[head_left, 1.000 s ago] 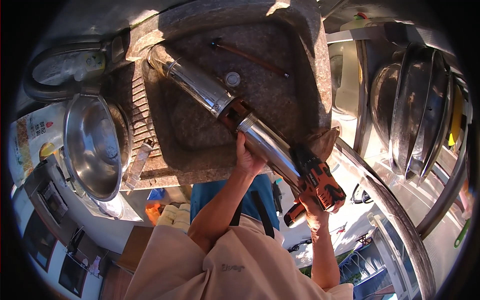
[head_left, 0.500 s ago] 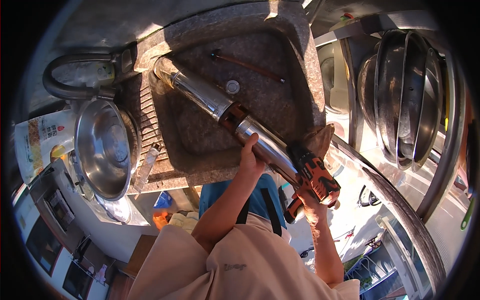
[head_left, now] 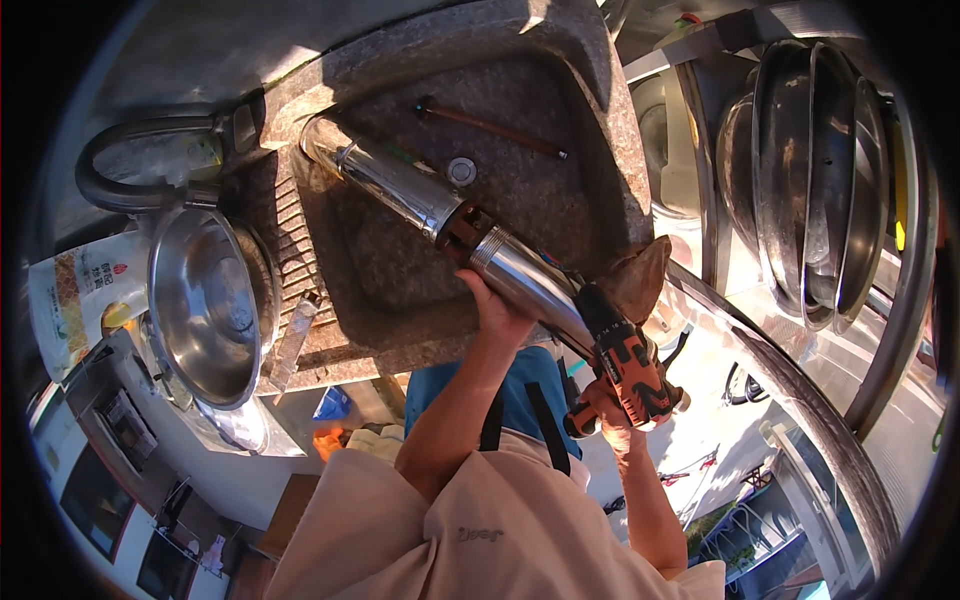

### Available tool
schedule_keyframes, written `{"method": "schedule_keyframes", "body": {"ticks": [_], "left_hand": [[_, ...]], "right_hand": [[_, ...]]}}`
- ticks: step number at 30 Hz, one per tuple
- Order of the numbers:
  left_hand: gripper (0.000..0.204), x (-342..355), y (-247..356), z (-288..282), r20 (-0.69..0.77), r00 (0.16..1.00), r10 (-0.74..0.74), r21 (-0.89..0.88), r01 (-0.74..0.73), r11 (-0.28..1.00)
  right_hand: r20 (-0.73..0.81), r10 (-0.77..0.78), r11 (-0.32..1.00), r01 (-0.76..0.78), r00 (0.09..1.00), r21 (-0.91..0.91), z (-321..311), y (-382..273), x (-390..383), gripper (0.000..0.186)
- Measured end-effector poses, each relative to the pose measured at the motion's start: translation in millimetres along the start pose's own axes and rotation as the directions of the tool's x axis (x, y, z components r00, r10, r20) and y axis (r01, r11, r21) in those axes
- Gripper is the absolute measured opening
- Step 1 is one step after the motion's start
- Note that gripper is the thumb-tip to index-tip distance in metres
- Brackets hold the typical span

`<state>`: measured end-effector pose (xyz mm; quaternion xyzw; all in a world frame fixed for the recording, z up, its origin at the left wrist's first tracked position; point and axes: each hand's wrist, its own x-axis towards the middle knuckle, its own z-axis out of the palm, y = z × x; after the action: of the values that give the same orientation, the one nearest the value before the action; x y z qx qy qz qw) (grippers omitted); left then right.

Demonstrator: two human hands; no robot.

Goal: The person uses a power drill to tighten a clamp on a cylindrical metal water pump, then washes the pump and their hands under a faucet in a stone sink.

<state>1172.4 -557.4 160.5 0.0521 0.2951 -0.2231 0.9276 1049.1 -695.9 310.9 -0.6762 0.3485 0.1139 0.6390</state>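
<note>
A long steel cylinder [head_left: 395, 190], perhaps a pump body, lies diagonally over the stone sink [head_left: 540, 30], its far end at the upper-left corner and a dark slotted middle section [head_left: 463, 232] along it. My left hand [head_left: 500, 312] is closed round its nearer half from the left and below. My right hand [head_left: 615, 410] grips an orange and black cordless drill [head_left: 640, 365], whose black chuck points up-left beside the cylinder's near end. A thin copper-coloured rod [head_left: 500, 130] lies in the sink near the drain [head_left: 461, 170].
Left are a tap [head_left: 125, 135], steel bowls [head_left: 200, 310], a printed bag [head_left: 80, 300] and a ribbed drainboard [head_left: 288, 220]. Stacked dark pans [head_left: 800, 180] stand at right beside a long rail [head_left: 750, 340]. A brown piece [head_left: 640, 280], possibly stone, sits at the sink's near-right corner.
The drill has tilted more upright, its chuck showing more clearly beside the cylinder. My left hand still grips the cylinder, which has barely moved; the whole view has shifted slightly.
</note>
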Motion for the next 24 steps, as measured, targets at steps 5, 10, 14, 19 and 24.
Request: {"method": "schedule_keyframes", "body": {"ticks": [5,10,14,19,24], "left_hand": [[0.076,-17.3,-1.9,32.6,-0.156,0.987,0.046,0.245,-0.007,0.969],[0.049,-9.0,-4.0,36.9,-0.445,0.890,0.101,0.287,0.035,0.957],[0.058,-16.8,-2.7,44.5,-0.308,0.951,0.014,0.214,0.055,0.975],[0.070,-9.8,-4.1,20.1,-0.113,0.993,0.045,0.245,-0.016,0.969],[0.077,-7.7,-3.3,17.7,-0.113,0.993,0.043,0.063,-0.036,0.997]], "right_hand": [[0.041,-0.153,0.971,0.158,0.987,-0.182,0.8,-5.0,3.8,0.021],[-0.040,-0.097,0.994,0.094,0.994,-0.061,5.9,-15.4,4.9,0.019],[-0.016,0.000,1.000,0.000,1.000,0.006,6.7,-17.9,1.0,0.022],[-0.034,-0.021,0.993,0.025,0.999,0.118,13.2,-16.2,-1.0,0.032],[0.011,-0.079,0.994,0.078,0.997,0.076,7.3,14.1,1.1,0.032]]}}
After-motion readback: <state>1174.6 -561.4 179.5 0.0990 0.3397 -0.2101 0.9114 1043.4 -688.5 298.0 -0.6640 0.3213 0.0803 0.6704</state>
